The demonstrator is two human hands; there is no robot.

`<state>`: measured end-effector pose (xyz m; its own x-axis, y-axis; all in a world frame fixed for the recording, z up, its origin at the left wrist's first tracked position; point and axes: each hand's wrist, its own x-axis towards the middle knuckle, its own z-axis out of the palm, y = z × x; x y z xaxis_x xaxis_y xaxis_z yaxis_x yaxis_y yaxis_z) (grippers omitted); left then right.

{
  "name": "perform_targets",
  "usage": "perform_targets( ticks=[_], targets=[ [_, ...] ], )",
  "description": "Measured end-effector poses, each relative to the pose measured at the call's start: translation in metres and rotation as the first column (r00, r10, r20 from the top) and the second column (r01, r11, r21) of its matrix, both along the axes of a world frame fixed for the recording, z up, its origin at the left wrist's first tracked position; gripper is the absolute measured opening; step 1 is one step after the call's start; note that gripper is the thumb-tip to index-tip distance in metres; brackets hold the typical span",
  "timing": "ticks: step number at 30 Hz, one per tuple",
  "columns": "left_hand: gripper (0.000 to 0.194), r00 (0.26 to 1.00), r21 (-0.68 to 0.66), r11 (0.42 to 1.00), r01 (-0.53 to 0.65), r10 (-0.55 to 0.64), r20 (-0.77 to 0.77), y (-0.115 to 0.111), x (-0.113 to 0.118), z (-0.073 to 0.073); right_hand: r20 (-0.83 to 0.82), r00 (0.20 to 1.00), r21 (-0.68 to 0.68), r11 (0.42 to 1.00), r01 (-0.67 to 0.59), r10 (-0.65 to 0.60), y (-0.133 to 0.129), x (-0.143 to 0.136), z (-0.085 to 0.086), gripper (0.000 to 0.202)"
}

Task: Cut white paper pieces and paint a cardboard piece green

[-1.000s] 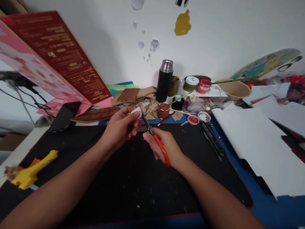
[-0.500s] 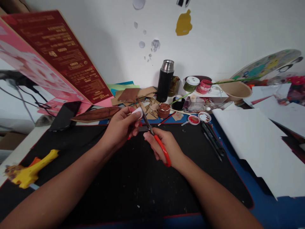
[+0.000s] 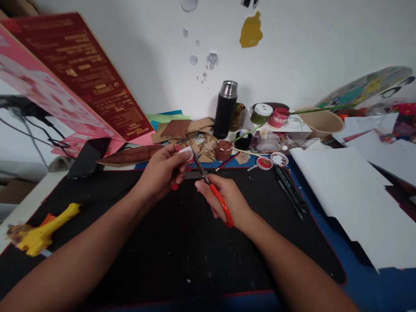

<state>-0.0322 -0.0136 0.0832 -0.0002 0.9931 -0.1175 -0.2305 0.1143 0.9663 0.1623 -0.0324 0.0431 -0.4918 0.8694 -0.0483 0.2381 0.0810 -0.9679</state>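
Note:
My left hand point(image 3: 165, 168) pinches a small white piece of paper point(image 3: 187, 151) between thumb and fingers. Red-handled scissors point(image 3: 222, 204) are gripped in my right hand point(image 3: 224, 197), thumb and fingers around the handles. Their narrow blades point up and away, right beside the paper's edge; whether they bite into it I cannot tell. A small red round piece point(image 3: 174, 187) shows just below my left fingers. Both hands are above the far part of a black mat point(image 3: 182, 251).
Behind the hands lie cardboard scraps point(image 3: 208, 151), a brown paint jar point(image 3: 223, 150) and a black thermos point(image 3: 225, 110). A yellow glue gun point(image 3: 42, 234) rests at left, near a phone point(image 3: 88, 157). White paper sheets point(image 3: 354, 195) and dark pens point(image 3: 289, 190) lie at right.
The white paper has tilted and shifted slightly left in my left hand. More of the red round piece shows below the fingers. My right hand and the scissors have barely moved.

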Motion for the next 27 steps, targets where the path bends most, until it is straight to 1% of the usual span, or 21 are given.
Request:
perform_targets(
  ticks=[5, 12, 17, 21, 27],
  targets=[
    [0.028, 1.000, 0.005, 1.000, 0.006, -0.006, -0.006, 0.0008, -0.0023, 0.0006, 0.010, 1.000, -0.006, 1.000, -0.011, 0.011, -0.0001, 0.0006, -0.0024, 0.036],
    [0.025, 1.000, 0.003, 1.000, 0.001, -0.001, -0.010, 0.0028, -0.0034, 0.0012, 0.033, 0.999, -0.019, 1.000, -0.016, 0.016, -0.0008, 0.0007, 0.0022, 0.040],
    [0.025, 1.000, 0.001, 1.000, -0.002, 0.002, -0.008, 0.0034, -0.0031, 0.0020, 0.025, 1.000, -0.019, 1.000, -0.017, 0.018, -0.0003, 0.0013, -0.0015, 0.039],
    [0.027, 1.000, -0.002, 1.000, 0.002, -0.002, -0.002, 0.0025, -0.0025, -0.0001, 0.020, 1.000, -0.033, 0.999, -0.005, 0.006, -0.0003, 0.0005, -0.0038, 0.037],
    [0.026, 1.000, 0.004, 1.000, 0.008, -0.008, 0.008, 0.0031, -0.0031, -0.0021, 0.017, 1.000, -0.042, 0.999, -0.005, 0.006, -0.0001, -0.0003, -0.0012, 0.036]
  ],
)
